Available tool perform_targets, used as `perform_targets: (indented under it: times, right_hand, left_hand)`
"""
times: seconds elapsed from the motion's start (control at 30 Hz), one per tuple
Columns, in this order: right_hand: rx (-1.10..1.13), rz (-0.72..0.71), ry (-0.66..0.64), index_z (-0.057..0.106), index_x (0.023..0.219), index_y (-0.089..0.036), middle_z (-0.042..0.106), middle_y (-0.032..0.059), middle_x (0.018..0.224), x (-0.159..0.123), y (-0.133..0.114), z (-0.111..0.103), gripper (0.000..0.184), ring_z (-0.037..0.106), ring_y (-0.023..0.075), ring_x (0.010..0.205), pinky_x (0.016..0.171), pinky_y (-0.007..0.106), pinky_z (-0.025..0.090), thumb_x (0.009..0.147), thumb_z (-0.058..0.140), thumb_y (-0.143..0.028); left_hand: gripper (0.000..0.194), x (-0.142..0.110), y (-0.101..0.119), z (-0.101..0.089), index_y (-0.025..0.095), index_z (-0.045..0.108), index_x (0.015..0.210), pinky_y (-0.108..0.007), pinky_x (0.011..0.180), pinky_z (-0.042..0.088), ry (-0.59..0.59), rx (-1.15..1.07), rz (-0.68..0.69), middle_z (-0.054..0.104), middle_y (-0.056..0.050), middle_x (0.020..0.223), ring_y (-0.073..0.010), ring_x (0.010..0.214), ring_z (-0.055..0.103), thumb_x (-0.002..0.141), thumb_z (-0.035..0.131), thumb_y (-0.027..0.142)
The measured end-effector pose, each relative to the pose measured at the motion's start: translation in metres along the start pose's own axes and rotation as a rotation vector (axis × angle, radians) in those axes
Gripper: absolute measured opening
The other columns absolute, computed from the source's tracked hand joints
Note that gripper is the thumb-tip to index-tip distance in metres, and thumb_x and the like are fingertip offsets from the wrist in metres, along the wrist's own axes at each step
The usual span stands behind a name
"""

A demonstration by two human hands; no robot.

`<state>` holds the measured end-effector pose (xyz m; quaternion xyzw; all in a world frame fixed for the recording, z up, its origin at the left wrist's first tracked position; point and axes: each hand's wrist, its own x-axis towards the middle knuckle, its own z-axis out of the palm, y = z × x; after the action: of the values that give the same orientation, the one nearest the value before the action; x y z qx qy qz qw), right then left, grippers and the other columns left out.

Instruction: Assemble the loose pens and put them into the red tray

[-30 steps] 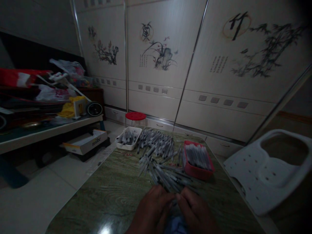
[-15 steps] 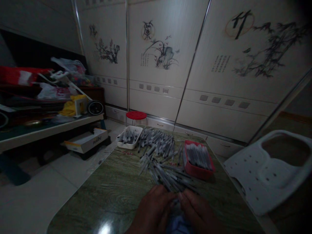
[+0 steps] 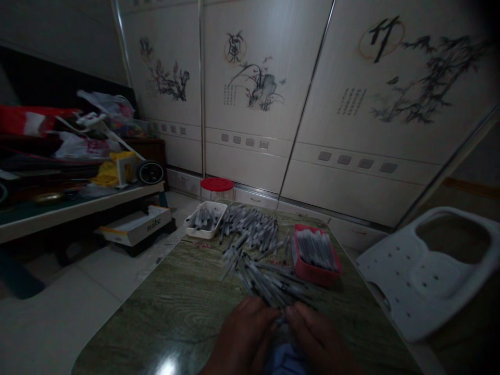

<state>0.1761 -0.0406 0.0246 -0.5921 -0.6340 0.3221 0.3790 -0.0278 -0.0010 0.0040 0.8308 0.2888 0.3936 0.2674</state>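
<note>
My left hand point(image 3: 244, 336) and my right hand point(image 3: 316, 338) sit at the near edge of a loose pile of thin grey plastic tubes point(image 3: 258, 271), fingertips meeting. Something thin and pale shows between them, dimly lit. A blue cloth point(image 3: 287, 358) lies below my hands, on or near my lap. Beyond the pile, a red tray point(image 3: 312, 276) holds tubes packed side by side. A white tray point(image 3: 201, 235) holds a smaller bunch. All of this rests on a green wood-grain tabletop point(image 3: 167, 307).
A white perforated plastic seat point(image 3: 414, 271) stands right of the table. Behind it are a red-lidded jar point(image 3: 216, 185) and painted cabinet doors point(image 3: 250, 114). To the left, a low shelf point(image 3: 78, 200) carries bags and clutter, with a flat cardboard box point(image 3: 136, 226) beneath.
My hands stay close together at the pile with only slight finger movement. The view has shifted a little, and the pile looks much the same.
</note>
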Motion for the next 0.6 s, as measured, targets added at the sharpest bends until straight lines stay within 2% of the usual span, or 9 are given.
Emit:
perform_targets:
  times: [0.13, 0.27, 0.4, 0.5, 0.6]
  right_hand:
    - [0.014, -0.037, -0.053, 0.066, 0.081, -0.025, 0.066, -0.0008, 0.076, -0.001, -0.009, -0.008, 0.032, 0.062, 0.0205, 0.073, 0.068, 0.029, 0.046, 0.100, 0.058, -0.049]
    - [-0.007, -0.042, -0.077, 0.063, 0.078, -0.025, 0.066, -0.0011, 0.075, -0.003, -0.008, -0.004, 0.032, 0.062, 0.0200, 0.072, 0.069, 0.030, 0.045, 0.101, 0.055, -0.047]
    - [0.015, 0.030, 0.053, 0.062, 0.074, -0.027, 0.067, -0.0003, 0.074, -0.007, -0.001, 0.008, 0.036, 0.061, 0.0219, 0.073, 0.072, 0.033, 0.046, 0.099, 0.055, -0.051]
    - [0.067, 0.053, 0.134, 0.068, 0.077, -0.027, 0.071, 0.0016, 0.078, -0.008, 0.003, 0.010, 0.037, 0.064, 0.0244, 0.078, 0.074, 0.035, 0.048, 0.097, 0.059, -0.056]
    - [0.048, -0.009, 0.032, 0.068, 0.079, -0.026, 0.071, 0.0012, 0.079, -0.006, 0.004, 0.008, 0.036, 0.064, 0.0231, 0.076, 0.071, 0.033, 0.048, 0.100, 0.057, -0.054]
  left_hand:
    - [0.031, 0.000, 0.000, -0.001, 0.030, 0.074, 0.123, -0.033, 0.087, 0.056, -0.002, -0.016, -0.006, 0.074, -0.008, 0.103, -0.0238, 0.098, 0.069, 0.102, 0.054, 0.022]
    - [0.033, 0.002, 0.000, 0.002, 0.029, 0.074, 0.122, -0.032, 0.085, 0.056, -0.050, 0.033, -0.019, 0.075, -0.008, 0.110, -0.0238, 0.100, 0.069, 0.099, 0.055, 0.016]
    - [0.035, 0.002, 0.001, 0.001, 0.028, 0.073, 0.123, -0.033, 0.084, 0.055, -0.074, 0.102, -0.017, 0.075, -0.009, 0.110, -0.0252, 0.102, 0.069, 0.097, 0.055, 0.014]
    - [0.036, 0.001, 0.002, -0.001, 0.028, 0.072, 0.125, -0.034, 0.086, 0.055, -0.066, 0.090, 0.017, 0.074, -0.010, 0.112, -0.0251, 0.102, 0.069, 0.097, 0.054, 0.013]
    - [0.033, 0.001, 0.002, -0.001, 0.027, 0.073, 0.122, -0.033, 0.082, 0.054, -0.081, 0.094, -0.009, 0.074, -0.009, 0.107, -0.0246, 0.098, 0.069, 0.099, 0.053, 0.015]
